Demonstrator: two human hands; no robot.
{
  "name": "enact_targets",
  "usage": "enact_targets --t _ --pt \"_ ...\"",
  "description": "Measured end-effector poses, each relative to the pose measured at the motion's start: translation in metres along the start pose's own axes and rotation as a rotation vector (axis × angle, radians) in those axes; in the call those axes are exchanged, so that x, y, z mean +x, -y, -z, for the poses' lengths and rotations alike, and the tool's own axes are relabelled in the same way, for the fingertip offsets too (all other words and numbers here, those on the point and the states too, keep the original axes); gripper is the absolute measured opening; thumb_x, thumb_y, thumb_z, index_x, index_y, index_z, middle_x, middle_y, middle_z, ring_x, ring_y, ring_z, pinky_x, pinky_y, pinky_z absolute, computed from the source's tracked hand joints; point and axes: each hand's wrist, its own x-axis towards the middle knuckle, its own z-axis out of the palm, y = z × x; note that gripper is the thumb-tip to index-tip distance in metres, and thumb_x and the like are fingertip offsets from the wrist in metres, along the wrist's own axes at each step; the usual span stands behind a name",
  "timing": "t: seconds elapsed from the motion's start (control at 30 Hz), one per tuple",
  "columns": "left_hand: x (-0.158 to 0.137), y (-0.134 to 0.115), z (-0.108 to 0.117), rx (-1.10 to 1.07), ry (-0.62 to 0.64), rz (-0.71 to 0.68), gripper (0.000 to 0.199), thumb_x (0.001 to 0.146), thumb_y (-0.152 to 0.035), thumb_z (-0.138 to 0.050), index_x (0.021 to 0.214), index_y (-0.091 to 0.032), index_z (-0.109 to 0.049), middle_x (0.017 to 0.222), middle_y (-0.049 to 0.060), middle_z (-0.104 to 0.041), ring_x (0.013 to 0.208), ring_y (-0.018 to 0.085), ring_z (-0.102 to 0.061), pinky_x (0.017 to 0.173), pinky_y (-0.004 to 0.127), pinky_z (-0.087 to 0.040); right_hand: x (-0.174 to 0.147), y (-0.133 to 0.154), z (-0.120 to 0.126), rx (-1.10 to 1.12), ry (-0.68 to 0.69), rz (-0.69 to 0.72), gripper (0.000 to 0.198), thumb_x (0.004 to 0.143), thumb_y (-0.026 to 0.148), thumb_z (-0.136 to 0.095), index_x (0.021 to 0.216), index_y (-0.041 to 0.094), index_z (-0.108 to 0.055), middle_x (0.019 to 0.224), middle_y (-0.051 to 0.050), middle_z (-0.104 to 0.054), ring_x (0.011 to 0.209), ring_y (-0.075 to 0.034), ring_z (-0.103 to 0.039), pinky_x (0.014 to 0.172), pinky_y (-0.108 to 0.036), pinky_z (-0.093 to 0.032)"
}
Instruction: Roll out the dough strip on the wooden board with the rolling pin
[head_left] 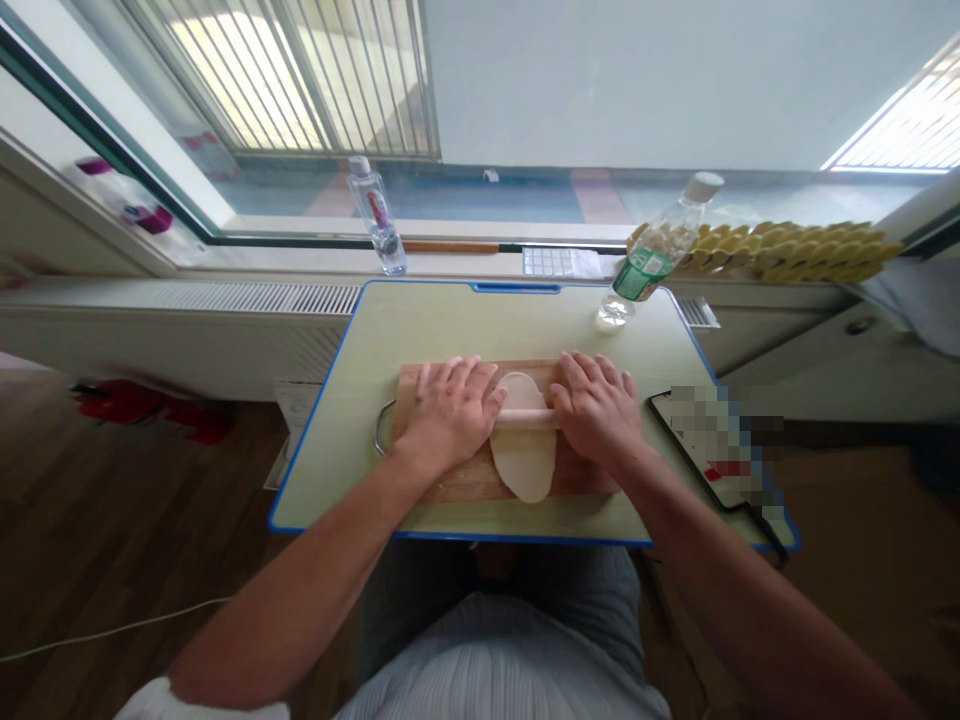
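Observation:
A pale rolling pin (523, 419) lies crosswise over a flat oval sheet of dough (525, 468). My left hand (452, 405) covers the pin's left end, and my right hand (596, 405) covers its right end. Both hold it from above, palms down, with thumbs toward the middle; the pin's ends are hidden beneath them. The dough stretches both beyond the pin and toward me, on a wooden cutting board (454, 487) with a metal handle (382, 427) at its left side.
The board rests on a small blue-edged table (420, 320). A green-labelled bottle (645, 270) stands at its back right, a phone-like device (709, 455) lies at the right edge. On the windowsill are a clear bottle (379, 222) and yellow folded material (787, 250).

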Motion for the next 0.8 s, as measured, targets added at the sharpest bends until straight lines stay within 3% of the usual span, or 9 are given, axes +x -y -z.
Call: enact_targets --t 0.3,0.6,0.8 --pt "-0.065 -0.015 -0.001 -0.041 0.014 -0.034 0.066 0.111 -0.058 -0.038 0.167 -0.025 -0.049 0.174 0.010 -0.046 0.162 0.037 -0.039 0.131 0.067 -0.030 -0.063 -0.003 0.000 -0.003 -0.074 0.053 0.061 0.111 0.040 -0.031 0.161 0.019 -0.058 0.169 -0.011 -0.052 0.160 -0.040 -0.038 0.127 -0.068 -0.031" --pt "-0.008 -0.004 0.001 -0.004 -0.001 -0.001 0.060 0.112 -0.060 -0.034 0.160 -0.032 -0.057 0.172 0.008 -0.051 0.160 0.034 -0.042 0.134 0.066 -0.024 -0.002 0.003 -0.005 0.023 -0.094 0.037 0.058 0.106 0.039 -0.042 0.159 0.022 -0.060 0.166 -0.009 -0.057 0.158 -0.038 -0.041 0.129 -0.064 -0.029" --pt "-0.011 -0.001 0.003 0.002 0.017 -0.024 0.060 0.112 -0.058 -0.038 0.161 -0.030 -0.056 0.173 0.010 -0.049 0.161 0.034 -0.040 0.135 0.066 -0.019 0.016 -0.013 0.002 0.196 -0.003 0.019 0.064 0.104 0.051 -0.049 0.157 0.016 -0.060 0.162 -0.014 -0.059 0.153 -0.036 -0.047 0.127 -0.057 -0.036"
